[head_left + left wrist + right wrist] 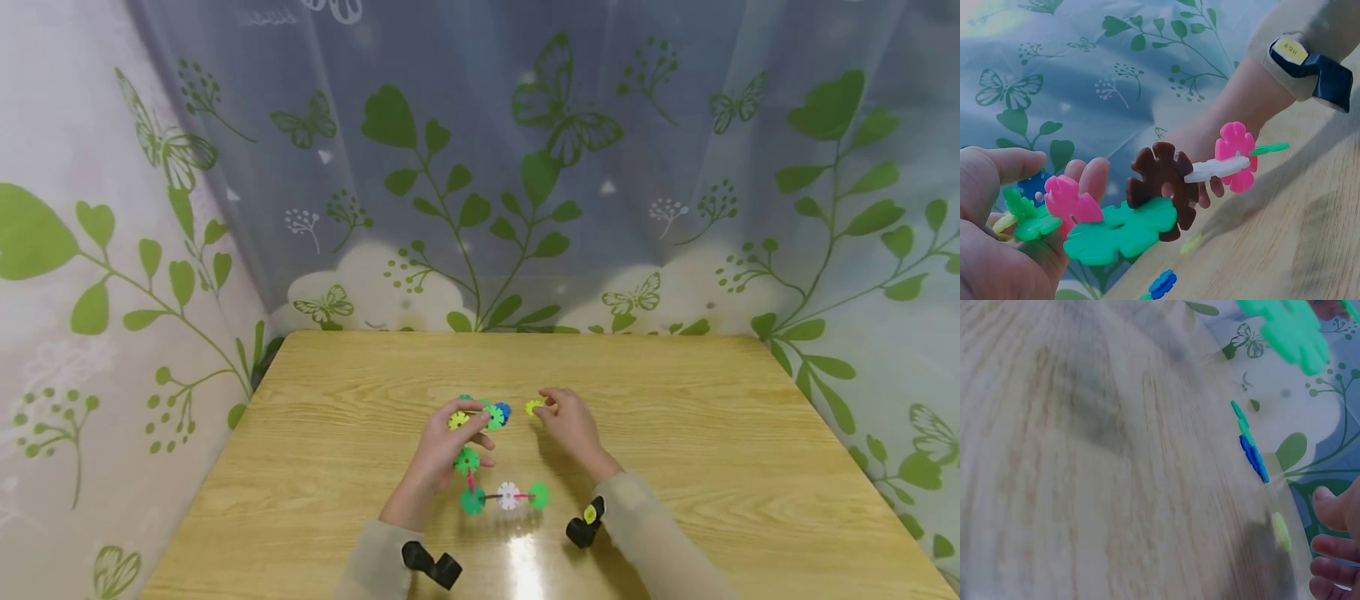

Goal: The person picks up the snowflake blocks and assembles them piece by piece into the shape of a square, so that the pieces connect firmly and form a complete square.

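My left hand (448, 437) holds one end of a chain of slotted plastic flower discs. From its fingers the chain runs through a pink disc (1072, 197), a teal disc (1122, 231), a brown disc (1163, 187), a white disc (1216, 169) and another pink disc (1235, 156) to a green disc (538, 496) at the free end. A blue disc (1035, 187) shows between the left thumb and fingers. My right hand (572, 423) hovers by a loose yellow disc (1282, 531) on the table, its fingers apart from it in the right wrist view.
Loose blue discs (1252, 459) and green discs (1241, 422) lie on the wooden table (360, 367) near its far side, left of the yellow one. A leaf-patterned curtain (480, 208) hangs behind the table. Each sleeve carries a black wrist camera (585, 523).
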Action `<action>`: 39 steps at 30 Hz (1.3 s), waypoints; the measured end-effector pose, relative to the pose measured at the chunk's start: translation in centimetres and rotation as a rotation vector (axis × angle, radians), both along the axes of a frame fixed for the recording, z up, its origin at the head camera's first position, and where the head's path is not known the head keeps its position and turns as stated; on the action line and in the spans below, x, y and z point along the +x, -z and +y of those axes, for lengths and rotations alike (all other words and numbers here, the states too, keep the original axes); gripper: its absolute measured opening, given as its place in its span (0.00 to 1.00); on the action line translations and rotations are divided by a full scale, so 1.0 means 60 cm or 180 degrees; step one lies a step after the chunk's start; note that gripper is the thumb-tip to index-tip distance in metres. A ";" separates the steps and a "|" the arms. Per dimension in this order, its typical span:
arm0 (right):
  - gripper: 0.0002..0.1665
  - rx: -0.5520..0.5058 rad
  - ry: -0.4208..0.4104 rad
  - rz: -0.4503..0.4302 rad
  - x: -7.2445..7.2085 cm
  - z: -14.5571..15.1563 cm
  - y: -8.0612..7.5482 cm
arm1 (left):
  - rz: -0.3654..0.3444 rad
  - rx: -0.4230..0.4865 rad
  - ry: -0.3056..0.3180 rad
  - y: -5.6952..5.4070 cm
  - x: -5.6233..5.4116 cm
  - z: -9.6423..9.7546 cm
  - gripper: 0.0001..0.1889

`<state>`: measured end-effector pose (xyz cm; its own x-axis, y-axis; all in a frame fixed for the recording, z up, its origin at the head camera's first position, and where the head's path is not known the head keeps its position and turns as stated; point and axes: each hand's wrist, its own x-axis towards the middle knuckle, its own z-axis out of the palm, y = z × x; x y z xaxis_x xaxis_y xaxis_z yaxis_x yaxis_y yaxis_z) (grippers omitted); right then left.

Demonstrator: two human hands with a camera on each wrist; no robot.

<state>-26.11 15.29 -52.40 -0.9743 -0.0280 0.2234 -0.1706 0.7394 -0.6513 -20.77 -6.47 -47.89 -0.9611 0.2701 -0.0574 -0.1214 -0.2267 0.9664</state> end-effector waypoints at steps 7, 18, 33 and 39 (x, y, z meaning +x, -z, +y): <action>0.26 0.0415 0.0107 -0.0077 -0.013 -0.005 0.020 | 0.0047 0.0007 0.0020 -0.001 0.001 -0.001 0.22; 0.23 0.0897 0.0210 -0.0240 -0.015 -0.012 0.029 | 0.0113 0.0002 0.0031 0.007 0.001 0.001 0.23; 0.21 0.0753 0.0248 -0.0392 -0.025 -0.008 0.024 | 0.0123 -0.0040 0.0019 0.005 -0.001 0.004 0.23; 0.17 0.0593 0.0308 0.0160 -0.020 -0.012 0.033 | 0.0038 -0.0045 0.0036 0.001 -0.001 0.003 0.21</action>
<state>-27.30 14.57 -54.40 -0.9622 0.0199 0.2715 -0.1217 0.8608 -0.4942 -20.84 -6.31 -47.93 -0.9587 0.2800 -0.0498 -0.1123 -0.2118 0.9708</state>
